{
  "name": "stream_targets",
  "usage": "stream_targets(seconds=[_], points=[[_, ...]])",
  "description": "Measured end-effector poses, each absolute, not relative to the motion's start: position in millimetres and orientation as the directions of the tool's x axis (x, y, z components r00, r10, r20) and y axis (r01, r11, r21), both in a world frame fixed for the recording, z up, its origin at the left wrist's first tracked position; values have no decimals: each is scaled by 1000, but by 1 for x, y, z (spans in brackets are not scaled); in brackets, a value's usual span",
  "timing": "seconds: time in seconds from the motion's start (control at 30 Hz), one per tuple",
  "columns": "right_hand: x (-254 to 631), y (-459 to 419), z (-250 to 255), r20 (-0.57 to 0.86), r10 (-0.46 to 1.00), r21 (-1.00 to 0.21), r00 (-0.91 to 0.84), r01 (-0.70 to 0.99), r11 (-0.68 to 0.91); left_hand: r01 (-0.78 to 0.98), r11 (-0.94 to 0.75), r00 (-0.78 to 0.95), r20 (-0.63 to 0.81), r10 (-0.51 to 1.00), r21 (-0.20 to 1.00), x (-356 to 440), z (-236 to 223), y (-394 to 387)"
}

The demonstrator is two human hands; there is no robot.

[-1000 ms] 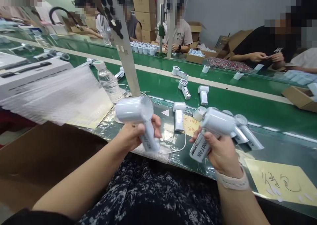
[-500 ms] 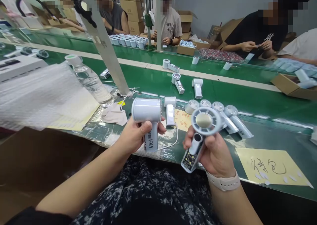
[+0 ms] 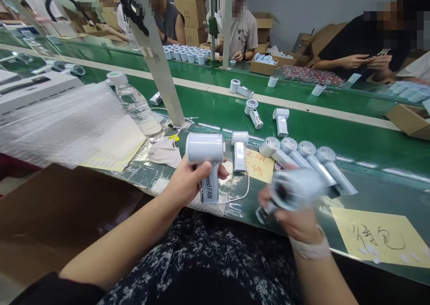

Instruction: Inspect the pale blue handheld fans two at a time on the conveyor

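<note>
My left hand [image 3: 191, 179] is closed round the handle of a white fan [image 3: 204, 161], head up, its label reading "eed FAN". My right hand [image 3: 292, 220] is clamped on a second fan [image 3: 295, 189], now blurred by motion: the round face and small screen it showed me a moment ago have turned away, and I can't read anything on it. Just beyond that hand, four fans [image 3: 302, 155] lie in a row on the green belt [image 3: 363, 139]. Between my hands stands another fan [image 3: 239, 150], beside a yellow note [image 3: 258, 165] marked "APP". A handwritten yellow note [image 3: 379, 238] lies right of my right hand. Well beyond my grip, a cardboard tray [image 3: 258, 68] holds round white-and-blue parts.
</note>
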State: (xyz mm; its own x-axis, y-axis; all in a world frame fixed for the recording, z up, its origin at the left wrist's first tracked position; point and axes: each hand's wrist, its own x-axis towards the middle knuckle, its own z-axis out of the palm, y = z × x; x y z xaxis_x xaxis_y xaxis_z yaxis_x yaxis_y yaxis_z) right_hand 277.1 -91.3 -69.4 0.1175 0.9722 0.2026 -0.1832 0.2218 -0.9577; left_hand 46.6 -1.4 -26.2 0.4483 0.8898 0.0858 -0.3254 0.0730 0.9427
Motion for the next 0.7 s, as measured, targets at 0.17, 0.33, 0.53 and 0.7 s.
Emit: stream_targets(seconds=[0.17,0.33,0.53,0.7], points=[[246,-73,-90,-25,985,-997,170,-81,-11,-385,77,450,114,886,920,59,-33,-9],[208,-78,-81,177,984,-978,19,-108,178,-376,56,388,103,916,925,91,-48,-24],[279,-73,-62,128,976,-982,177,159,100,-104,-163,573,194,796,981,116,-60,0],[459,-77,-19,124,737,-516,664,678,-524,541,-592,612,204,764,598,120,-81,43]])
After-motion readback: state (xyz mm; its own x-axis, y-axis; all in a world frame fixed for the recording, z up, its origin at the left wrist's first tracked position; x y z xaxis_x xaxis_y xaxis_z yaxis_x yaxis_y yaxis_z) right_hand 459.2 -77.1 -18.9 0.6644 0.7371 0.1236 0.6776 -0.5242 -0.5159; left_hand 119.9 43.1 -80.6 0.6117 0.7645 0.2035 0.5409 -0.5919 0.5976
